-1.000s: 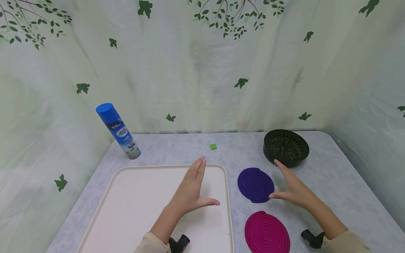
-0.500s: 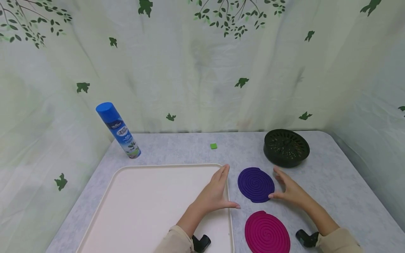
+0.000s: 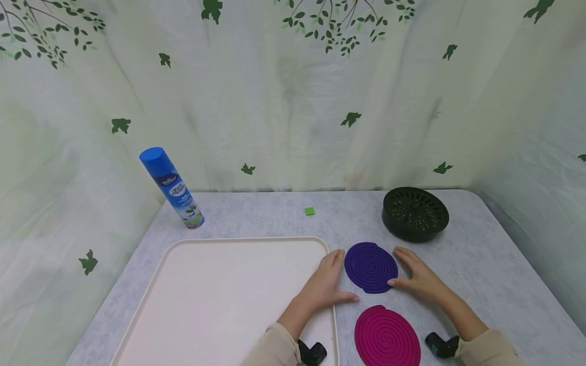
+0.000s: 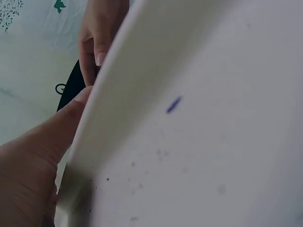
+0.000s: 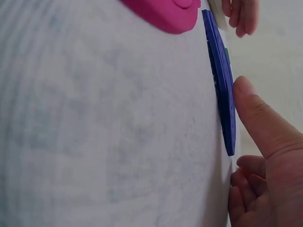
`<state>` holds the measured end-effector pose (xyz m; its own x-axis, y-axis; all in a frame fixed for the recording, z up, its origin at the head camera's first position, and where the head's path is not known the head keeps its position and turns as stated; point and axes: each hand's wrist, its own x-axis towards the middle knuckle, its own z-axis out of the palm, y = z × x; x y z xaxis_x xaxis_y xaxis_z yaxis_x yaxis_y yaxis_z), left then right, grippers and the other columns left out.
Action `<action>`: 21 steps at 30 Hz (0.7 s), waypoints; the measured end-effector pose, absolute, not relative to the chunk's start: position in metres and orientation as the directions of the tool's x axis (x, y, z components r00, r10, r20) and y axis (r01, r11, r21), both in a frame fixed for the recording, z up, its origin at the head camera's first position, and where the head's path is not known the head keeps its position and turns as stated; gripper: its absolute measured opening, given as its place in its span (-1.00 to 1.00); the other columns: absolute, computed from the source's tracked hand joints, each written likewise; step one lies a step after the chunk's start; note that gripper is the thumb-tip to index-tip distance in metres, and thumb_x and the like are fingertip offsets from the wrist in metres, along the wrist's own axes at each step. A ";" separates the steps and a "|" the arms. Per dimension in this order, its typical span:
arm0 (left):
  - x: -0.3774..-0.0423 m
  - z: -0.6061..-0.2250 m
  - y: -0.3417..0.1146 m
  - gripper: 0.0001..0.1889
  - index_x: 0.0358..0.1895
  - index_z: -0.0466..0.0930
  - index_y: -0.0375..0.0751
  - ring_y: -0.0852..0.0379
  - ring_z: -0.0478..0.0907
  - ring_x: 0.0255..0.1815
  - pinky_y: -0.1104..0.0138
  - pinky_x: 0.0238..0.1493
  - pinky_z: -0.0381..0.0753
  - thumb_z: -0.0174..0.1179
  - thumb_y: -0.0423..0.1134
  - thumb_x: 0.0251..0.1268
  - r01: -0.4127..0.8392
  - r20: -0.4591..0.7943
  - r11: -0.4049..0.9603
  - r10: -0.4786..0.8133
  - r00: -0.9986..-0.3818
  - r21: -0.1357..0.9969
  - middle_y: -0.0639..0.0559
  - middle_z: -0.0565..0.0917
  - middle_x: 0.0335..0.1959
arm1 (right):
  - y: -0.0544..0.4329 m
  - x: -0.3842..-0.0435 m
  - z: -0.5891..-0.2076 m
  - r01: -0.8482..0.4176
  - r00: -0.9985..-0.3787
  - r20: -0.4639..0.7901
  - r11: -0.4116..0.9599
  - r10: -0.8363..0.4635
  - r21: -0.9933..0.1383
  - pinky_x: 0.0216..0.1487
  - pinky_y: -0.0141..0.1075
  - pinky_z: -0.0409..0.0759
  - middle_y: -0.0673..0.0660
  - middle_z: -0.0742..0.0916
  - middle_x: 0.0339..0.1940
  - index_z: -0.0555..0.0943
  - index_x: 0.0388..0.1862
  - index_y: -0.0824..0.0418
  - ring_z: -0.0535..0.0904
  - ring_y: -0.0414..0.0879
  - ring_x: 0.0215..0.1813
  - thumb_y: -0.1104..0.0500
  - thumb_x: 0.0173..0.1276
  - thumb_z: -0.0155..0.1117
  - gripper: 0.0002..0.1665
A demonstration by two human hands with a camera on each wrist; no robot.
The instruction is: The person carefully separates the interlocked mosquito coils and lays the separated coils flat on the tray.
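Observation:
A dark blue round mat with a spiral pattern lies on the table between my hands. My left hand is at its left side, over the tray's right edge, with fingers extended and thumb apart. At the mat's right edge is my right hand, its thumb tip overlapping the rim in the head view and its fingers bent a little beyond. The right wrist view shows the blue mat flat and edge-on, the right thumb beside it. Nearer to me lies a magenta spiral mat.
A large white tray covers the table's left and middle. Behind it stand a blue spray can and a small green square. A black round slotted container sits at the back right. Leaf-printed curtains enclose the table.
My left hand has moved right across the tray to the blue mat's left side. The right hand has come slightly nearer, its fingers drawing down toward the mat. The mats have not moved.

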<state>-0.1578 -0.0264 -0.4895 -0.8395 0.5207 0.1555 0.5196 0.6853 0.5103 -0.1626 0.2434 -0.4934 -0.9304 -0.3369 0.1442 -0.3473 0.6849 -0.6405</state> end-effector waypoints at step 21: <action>-0.163 -0.499 -0.013 -0.19 0.11 0.42 -0.34 0.00 0.25 0.14 0.29 0.19 0.23 0.33 0.19 -0.17 0.544 0.287 0.779 0.468 -0.836 0.312 -0.09 0.37 0.07 | 0.230 -0.161 -0.487 -0.270 -0.941 0.078 0.593 -0.329 -0.759 0.21 0.19 0.00 0.42 0.39 0.17 0.20 0.21 0.47 0.16 0.28 0.25 0.20 -0.03 0.44 -0.10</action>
